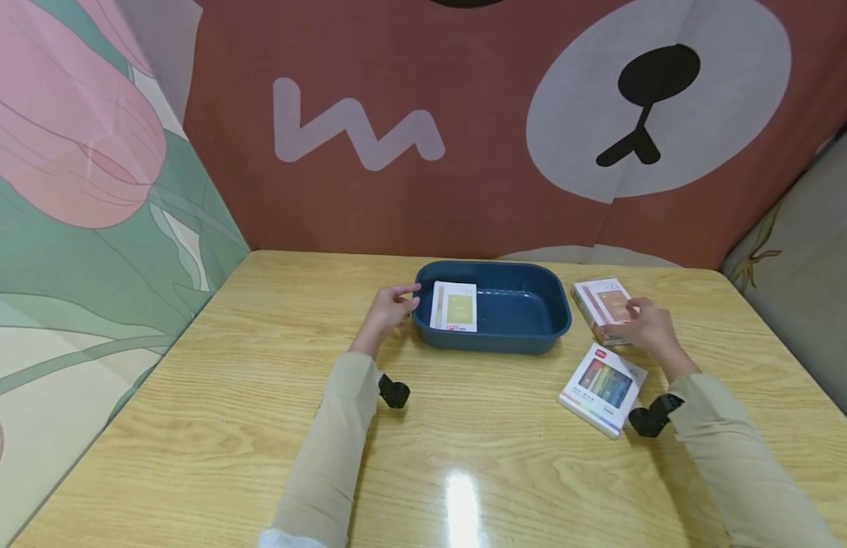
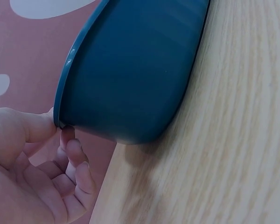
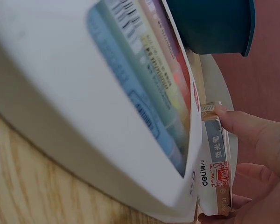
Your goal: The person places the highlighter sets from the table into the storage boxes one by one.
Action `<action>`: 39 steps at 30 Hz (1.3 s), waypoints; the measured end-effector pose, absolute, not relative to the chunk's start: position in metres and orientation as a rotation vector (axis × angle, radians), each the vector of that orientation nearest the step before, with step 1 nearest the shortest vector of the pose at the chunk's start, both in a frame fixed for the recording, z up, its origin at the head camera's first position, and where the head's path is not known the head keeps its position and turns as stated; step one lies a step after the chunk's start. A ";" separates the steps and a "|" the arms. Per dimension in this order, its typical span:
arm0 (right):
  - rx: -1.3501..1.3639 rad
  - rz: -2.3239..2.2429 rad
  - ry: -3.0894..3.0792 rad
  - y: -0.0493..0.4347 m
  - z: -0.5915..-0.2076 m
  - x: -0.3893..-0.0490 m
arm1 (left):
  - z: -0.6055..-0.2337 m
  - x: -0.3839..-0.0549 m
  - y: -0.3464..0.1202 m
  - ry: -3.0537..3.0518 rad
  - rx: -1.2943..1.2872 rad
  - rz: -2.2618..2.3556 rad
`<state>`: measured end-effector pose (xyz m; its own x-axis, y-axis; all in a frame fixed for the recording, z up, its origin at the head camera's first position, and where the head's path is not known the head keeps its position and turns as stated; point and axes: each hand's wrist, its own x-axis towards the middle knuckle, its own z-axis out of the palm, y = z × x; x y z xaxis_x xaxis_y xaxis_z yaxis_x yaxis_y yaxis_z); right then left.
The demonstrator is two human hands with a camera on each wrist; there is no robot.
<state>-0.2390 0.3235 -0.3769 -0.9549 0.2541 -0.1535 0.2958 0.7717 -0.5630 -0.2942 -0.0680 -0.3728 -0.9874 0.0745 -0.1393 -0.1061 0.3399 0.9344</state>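
At the left end of a dark blue plastic basin (image 1: 491,344), my left hand (image 1: 389,306) pinches the rim. In the left wrist view the thumb lies on one side of that rim and curled fingers on the other. To the right of the basin, my right hand (image 1: 651,329) grips a white and orange-brown highlighter box (image 1: 597,293) by its sides. Its printed narrow side (image 3: 213,158) faces the right wrist camera. Nearer me lies a white box of colored highlighters (image 1: 604,387) with a clear window. Inside the basin's left part leans a white box with a yellow-green panel (image 1: 459,310).
The wooden table (image 1: 423,441) reaches back to a reddish-brown cloth backdrop (image 1: 368,205) with a cartoon face. A flower-print panel (image 1: 87,190) stands along the left, and a grey cloth panel (image 1: 807,251) along the right. Small black cameras are strapped to both wrists.
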 end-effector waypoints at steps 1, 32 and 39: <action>0.459 -0.948 2.894 0.323 -0.377 -0.239 | -0.373 -0.294 -0.068 2.439 -0.031 1.719; 0.474 -1.111 2.879 0.339 -0.371 -0.234 | -0.371 -0.291 -0.066 2.428 -0.038 1.734; 0.448 -1.585 2.547 0.352 -0.373 -0.236 | -0.372 -0.292 -0.067 2.420 -0.048 1.739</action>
